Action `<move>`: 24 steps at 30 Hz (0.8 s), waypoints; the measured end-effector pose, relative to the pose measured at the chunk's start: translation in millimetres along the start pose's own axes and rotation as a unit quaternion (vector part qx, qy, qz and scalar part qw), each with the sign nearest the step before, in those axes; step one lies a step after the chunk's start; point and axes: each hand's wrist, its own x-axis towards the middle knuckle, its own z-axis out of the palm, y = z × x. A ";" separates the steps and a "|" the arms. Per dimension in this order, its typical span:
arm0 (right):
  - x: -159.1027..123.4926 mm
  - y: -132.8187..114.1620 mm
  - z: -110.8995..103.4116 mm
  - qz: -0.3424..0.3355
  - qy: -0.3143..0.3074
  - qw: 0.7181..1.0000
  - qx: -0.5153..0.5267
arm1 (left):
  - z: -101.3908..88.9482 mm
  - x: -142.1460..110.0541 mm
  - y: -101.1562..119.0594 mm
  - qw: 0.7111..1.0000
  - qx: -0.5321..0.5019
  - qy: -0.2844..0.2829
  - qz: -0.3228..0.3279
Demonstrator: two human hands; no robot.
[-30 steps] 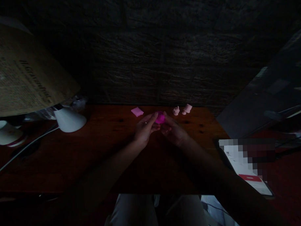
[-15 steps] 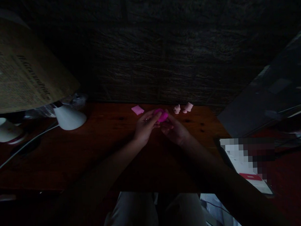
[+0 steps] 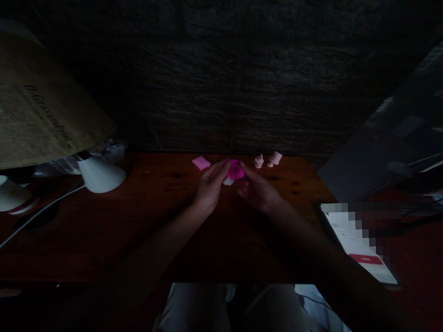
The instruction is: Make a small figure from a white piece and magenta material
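Between my two hands is a bright magenta, soft-looking piece [image 3: 235,170], rounded and slightly cupped. My left hand [image 3: 208,188] grips its left edge, thumb on the near side. My right hand [image 3: 257,189] holds its right edge with thumb and fingers. A small white bit [image 3: 228,181] shows just under the magenta piece, beside the left fingers; its kind is unclear. Behind the left hand lies a flat pink square [image 3: 201,162]. Behind the right hand stand a small pale-pink figure [image 3: 258,161] and a pink blocky piece with a round lump [image 3: 275,158].
A lamp with a white base [image 3: 101,175] and newsprint-patterned shade [image 3: 41,109] stands left, its cord running across the wooden table [image 3: 165,221]. Farther left is a white paper cup [image 3: 8,194]. A lit tablet-like screen [image 3: 370,269] is at right. A dark brick wall [image 3: 236,78] backs the table.
The magenta piece has turned and now shows a more cupped, spread face. A small white bit has come into sight beneath it. The left fingers have shifted. The view has moved slightly.
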 end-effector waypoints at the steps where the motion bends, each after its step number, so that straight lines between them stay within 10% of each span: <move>1: -0.4 1.6 0.8 -0.009 -0.005 1.000 0.000 | 1.7 -0.9 -0.1 1.000 -0.001 -0.007 0.007; 24: -7.3 20.1 10.3 -0.152 0.031 0.977 -0.145 | 9.9 -9.6 2.3 0.994 -0.061 -0.072 -0.057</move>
